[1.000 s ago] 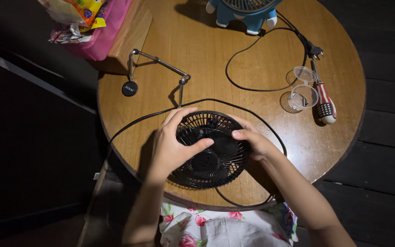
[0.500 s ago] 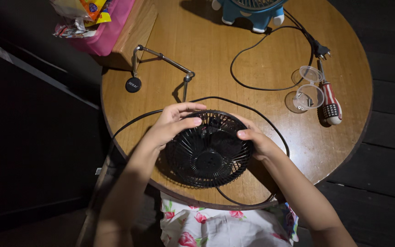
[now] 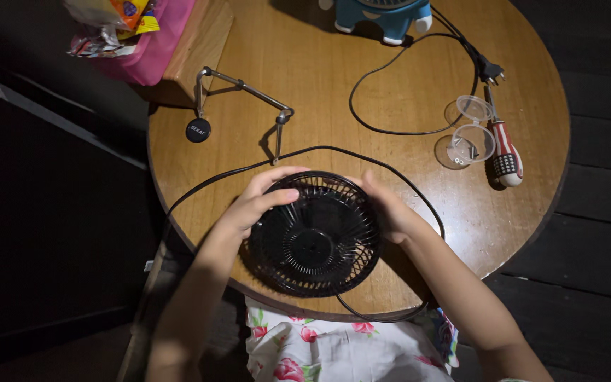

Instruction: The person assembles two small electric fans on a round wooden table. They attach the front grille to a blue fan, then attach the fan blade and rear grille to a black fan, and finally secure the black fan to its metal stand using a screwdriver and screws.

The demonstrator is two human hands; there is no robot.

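At the far left of the round wooden surface (image 3: 178, 170), a pink container (image 3: 155, 51) holds crinkled snack wrappers (image 3: 107, 21), beside a wooden block (image 3: 203, 49). Just right of that lies a bent metal stand (image 3: 242, 92) with a small black round disc (image 3: 198, 130) at one end.

Your left hand (image 3: 259, 201) comes in from the lower left and rests on the upper left rim of a small black fan (image 3: 314, 232). Its fingers (image 3: 281, 194) are loosely spread and curled over the wire grille, the thumb lying across the top edge. The fan lies flat, grille facing up at you, near the edge of the surface closest to your body, directly in front of you and between your two hands. It is round, so it has no long axis; its hub sits at the centre. Your right hand (image 3: 390, 209) cups the upper right rim, fingers wrapped around the far side, so you cannot tell exactly how they press. Both hands are equally close, each touching the rim on its own side.

A black cord (image 3: 334, 150) arcs behind the fan and loops round its right side.

Further right, well apart from your hands, sit two clear plastic cups (image 3: 469, 134), touching a red and white striped screwdriver (image 3: 505, 152). At the top edge stands a blue fan (image 3: 387, 15), its plug (image 3: 491, 71) lying near the cups.
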